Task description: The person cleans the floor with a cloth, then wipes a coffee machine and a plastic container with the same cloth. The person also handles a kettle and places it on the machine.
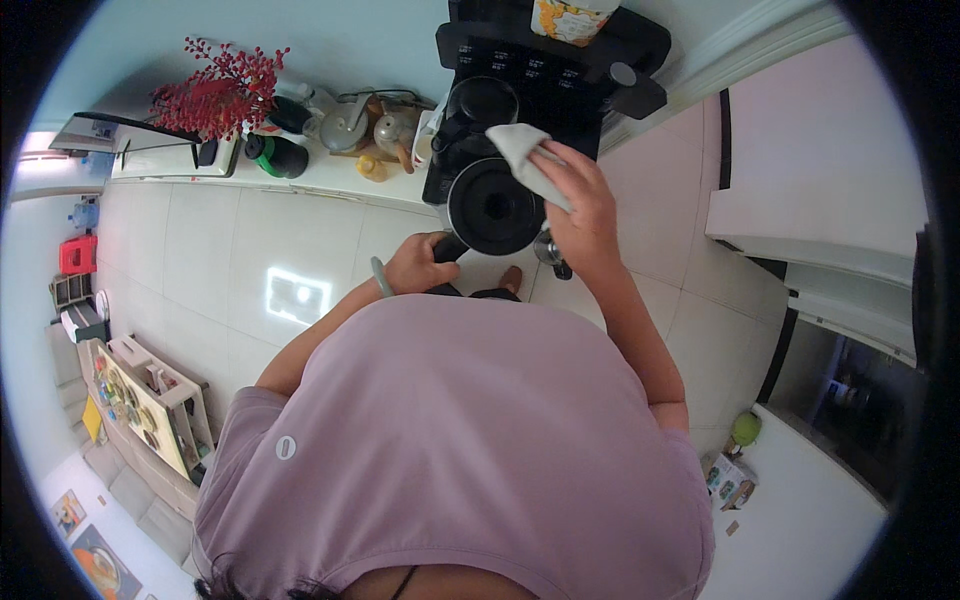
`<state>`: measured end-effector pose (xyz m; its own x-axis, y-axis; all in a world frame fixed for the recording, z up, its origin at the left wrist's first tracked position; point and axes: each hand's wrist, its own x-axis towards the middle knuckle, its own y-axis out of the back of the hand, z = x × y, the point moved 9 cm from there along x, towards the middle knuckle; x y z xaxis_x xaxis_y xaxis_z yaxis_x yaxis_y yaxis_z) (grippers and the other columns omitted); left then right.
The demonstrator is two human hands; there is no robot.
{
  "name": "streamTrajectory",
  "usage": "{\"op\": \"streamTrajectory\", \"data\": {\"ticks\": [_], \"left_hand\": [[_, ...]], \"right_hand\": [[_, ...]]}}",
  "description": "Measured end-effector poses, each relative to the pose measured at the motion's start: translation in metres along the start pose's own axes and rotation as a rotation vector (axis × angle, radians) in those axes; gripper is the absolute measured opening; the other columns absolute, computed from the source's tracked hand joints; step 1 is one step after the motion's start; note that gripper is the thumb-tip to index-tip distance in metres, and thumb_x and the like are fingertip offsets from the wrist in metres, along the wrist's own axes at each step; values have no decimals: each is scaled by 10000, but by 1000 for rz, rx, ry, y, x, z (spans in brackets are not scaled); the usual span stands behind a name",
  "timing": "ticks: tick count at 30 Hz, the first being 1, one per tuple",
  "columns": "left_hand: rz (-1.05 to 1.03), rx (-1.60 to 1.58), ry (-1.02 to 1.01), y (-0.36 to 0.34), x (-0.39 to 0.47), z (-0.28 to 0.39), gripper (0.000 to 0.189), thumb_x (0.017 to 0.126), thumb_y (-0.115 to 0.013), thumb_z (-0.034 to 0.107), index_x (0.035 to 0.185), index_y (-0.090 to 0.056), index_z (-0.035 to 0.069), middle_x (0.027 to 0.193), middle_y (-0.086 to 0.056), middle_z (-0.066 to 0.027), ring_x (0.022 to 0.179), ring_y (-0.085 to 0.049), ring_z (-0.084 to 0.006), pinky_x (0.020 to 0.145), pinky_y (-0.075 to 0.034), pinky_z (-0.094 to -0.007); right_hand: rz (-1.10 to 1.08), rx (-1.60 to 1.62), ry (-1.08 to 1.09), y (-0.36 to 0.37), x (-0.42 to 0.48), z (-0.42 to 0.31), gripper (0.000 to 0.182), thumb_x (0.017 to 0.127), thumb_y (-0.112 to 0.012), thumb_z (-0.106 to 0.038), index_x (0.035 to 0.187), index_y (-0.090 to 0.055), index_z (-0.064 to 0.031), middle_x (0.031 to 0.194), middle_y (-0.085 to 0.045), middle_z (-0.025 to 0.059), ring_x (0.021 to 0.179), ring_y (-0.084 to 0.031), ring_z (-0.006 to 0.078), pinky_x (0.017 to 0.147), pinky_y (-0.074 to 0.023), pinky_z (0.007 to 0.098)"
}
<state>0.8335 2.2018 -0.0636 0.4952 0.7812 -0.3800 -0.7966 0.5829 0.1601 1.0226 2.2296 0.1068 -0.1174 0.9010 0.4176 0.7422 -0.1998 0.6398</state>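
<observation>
My left hand (416, 264) grips the black handle of a lidded kettle (496, 206), whose round black lid faces up. A pale folded cloth (525, 161) is in my right hand (583, 199), just above and to the right of the kettle; whether the cloth touches it I cannot tell. Behind them stands a black appliance (555, 97) with a round dark top and rows of small printed marks. A metal part with a black handle (549, 249) shows below my right hand, partly hidden.
On the white counter (337, 176) left of the appliance stand a black and green container (277, 155), metal pots (345, 127), a small yellow bottle (371, 168) and red berry sprigs (217, 94). A patterned container (574, 21) sits atop the appliance. A low table (142, 405) is far left.
</observation>
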Motion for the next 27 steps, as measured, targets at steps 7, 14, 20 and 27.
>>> {"op": "streamTrajectory", "data": {"ticks": [7, 14, 20, 27], "left_hand": [[65, -26, -37, -22, 3, 42, 138, 694, -606, 82, 783, -541, -1, 674, -560, -14, 609, -510, -76, 548, -423, -246], [224, -31, -39, -12, -6, 61, 291, 650, -623, 167, 832, -550, -48, 627, -500, -119, 575, -437, -168, 567, -426, -319], [295, 1, 14, -3, -10, 68, 313, 647, -625, 204, 840, -563, -35, 622, -516, -135, 577, -462, -181, 580, -435, -331], [249, 20, -50, 4, -7, 77, 249, 674, -618, 155, 843, -559, -20, 652, -501, -36, 604, -450, -126, 566, -405, -293]], "right_hand": [[-266, -276, 368, -11, 16, -26, 216, 764, -542, -56, 940, -658, -103, 1013, -568, 59, 952, -528, 254, 786, -476, 356], [-449, -400, 132, 6, 25, -10, 193, 743, -563, -57, 922, -631, -83, 967, -519, 113, 931, -538, 299, 757, -478, 407], [-647, -382, -24, -2, 9, -14, 197, 714, -583, -93, 906, -619, -68, 945, -540, 133, 887, -571, 314, 744, -474, 433], [-462, -393, 245, 1, 54, -78, 186, 744, -550, -119, 897, -630, -50, 911, -539, 117, 849, -571, 299, 703, -484, 399]]}}
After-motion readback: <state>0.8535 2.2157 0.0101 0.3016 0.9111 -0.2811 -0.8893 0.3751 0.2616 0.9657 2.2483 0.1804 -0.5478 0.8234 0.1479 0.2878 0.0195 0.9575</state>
